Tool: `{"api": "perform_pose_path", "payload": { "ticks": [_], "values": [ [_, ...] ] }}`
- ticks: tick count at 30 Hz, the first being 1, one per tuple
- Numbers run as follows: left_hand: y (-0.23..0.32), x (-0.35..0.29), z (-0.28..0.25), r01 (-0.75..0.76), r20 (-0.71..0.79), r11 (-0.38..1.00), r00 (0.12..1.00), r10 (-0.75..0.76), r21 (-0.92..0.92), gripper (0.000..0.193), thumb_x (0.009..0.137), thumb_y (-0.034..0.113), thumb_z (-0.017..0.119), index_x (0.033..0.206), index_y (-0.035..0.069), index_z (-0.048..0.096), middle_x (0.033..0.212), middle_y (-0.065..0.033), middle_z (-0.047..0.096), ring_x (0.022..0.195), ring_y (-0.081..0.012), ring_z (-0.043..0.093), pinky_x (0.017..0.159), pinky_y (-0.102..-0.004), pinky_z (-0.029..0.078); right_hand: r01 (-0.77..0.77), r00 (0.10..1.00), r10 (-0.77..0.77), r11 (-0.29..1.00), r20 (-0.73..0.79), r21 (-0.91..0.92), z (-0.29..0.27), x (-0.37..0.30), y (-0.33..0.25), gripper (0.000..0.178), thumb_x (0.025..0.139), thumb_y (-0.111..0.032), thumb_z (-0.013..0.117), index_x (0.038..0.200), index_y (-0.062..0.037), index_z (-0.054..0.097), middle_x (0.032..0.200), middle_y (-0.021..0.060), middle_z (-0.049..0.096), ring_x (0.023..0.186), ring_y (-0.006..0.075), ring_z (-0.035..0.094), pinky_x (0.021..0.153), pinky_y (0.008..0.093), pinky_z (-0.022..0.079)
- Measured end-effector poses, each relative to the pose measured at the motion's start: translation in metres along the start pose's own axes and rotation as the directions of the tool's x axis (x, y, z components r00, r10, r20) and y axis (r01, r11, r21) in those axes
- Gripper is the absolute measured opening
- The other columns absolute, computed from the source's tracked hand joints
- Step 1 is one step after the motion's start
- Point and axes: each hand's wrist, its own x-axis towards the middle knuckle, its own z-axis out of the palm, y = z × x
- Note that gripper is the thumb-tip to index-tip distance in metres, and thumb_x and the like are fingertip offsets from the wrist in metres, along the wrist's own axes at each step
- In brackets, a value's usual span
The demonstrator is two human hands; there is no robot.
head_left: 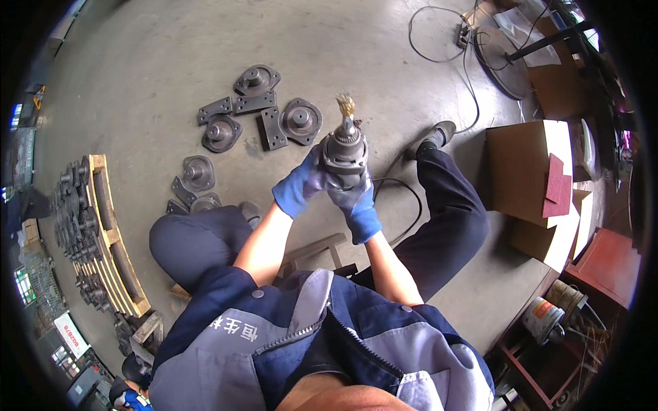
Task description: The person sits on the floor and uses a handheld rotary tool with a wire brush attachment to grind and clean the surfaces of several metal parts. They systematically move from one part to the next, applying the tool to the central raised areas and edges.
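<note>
Both of my hands wear blue gloves and are wrapped round the dark body of a corded power drill (pixel 345 154). My left hand (pixel 303 181) grips its left side, and my right hand (pixel 356 202) holds it from the right and below. The drill points away from me, with a brass-coloured wire brush (pixel 345 106) at its tip. The bristles look smeared, and the brush touches no part. Left of it on the floor lie flanged metal plates with round bosses, such as this one (pixel 301 120), and drilled rectangular blocks (pixel 273 129).
More flanged parts (pixel 199 173) lie near my left knee. A wooden pallet (pixel 113 233) stacked with metal parts stands at the left. Cardboard boxes (pixel 519 171) are at the right. A black cable (pixel 411 198) loops past my right leg, near a round-based stand (pixel 504 61).
</note>
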Motion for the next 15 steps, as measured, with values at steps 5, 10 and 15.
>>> {"api": "perform_pose_path", "payload": {
  "ticks": [5,10,15],
  "values": [
    [0.030,-0.001,0.015,0.067,-0.017,0.998,0.998,-0.067,0.001,0.072,0.068,0.010,0.081,0.131,0.004,0.046,0.124,-0.0062,0.057,0.112,-0.0145,0.054,0.101,-0.0315,0.043,-0.044,0.999,0.044,0.999,0.012,0.013,-0.005,-0.010,0.003,0.055,0.070,-0.018,0.081,0.114,0.0002,0.056,0.104,0.0142,0.067,0.093,0.0221,0.066,0.082,0.0348,0.052],
    [0.038,-0.002,0.024,0.015,-0.054,0.998,0.998,-0.018,-0.066,0.061,0.072,0.003,0.074,0.127,0.005,0.048,0.117,-0.0036,0.059,0.105,-0.0136,0.056,0.094,-0.0303,0.047,0.182,0.976,-0.190,0.980,-0.104,-0.082,-0.005,-0.008,-0.027,0.066,0.066,-0.025,0.083,0.118,0.0007,0.053,0.104,0.0199,0.065,0.093,0.0327,0.066,0.081,0.0383,0.052],
    [0.052,-0.005,0.025,0.035,0.025,0.994,0.999,-0.032,-0.100,0.053,0.076,0.003,0.070,0.124,0.006,0.050,0.113,-0.0011,0.059,0.102,-0.0124,0.055,0.094,-0.0279,0.046,0.313,0.941,-0.328,0.938,-0.088,-0.147,-0.011,-0.006,-0.041,0.068,0.064,-0.027,0.083,0.119,0.0000,0.053,0.099,0.0201,0.065,0.089,0.0365,0.066,0.077,0.0409,0.052]
  ]
}}
